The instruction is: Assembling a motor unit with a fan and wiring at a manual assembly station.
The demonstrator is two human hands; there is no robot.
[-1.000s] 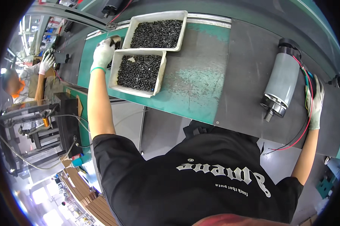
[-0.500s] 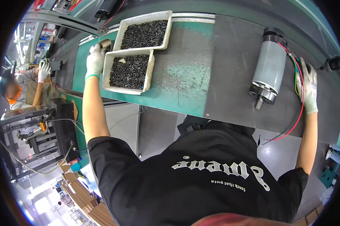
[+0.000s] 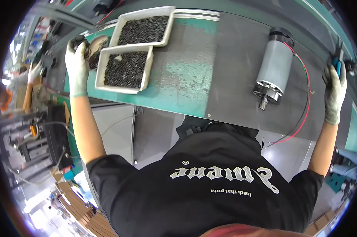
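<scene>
My left hand (image 3: 77,65), in a whitish work glove, is raised beside a small round dish (image 3: 98,41) holding dark bits. Its fingers are curled together around something dark that I cannot make out. At the far right, my gloved right hand (image 3: 334,93) is closed on blue-handled pliers (image 3: 336,66), jaws pointing away from me. Left of that hand lies a grey cylindrical motor (image 3: 273,65) with black end caps and a threaded shaft toward me. Red, black and green wires (image 3: 308,98) trail from its far end and hang over the bench edge.
Two white trays (image 3: 150,65) full of small black pieces stand on the left of the bench (image 3: 234,71). A metal frame (image 3: 64,16) crosses behind them. At the left another person's gloved hand (image 3: 35,72) shows, blurred. Dark machinery (image 3: 38,134) stands below it.
My left hand has lifted away from the dish toward the left, its fingers now curled. My right hand has moved right, off the motor wires, and now grips the pliers. The view has shifted slightly.
</scene>
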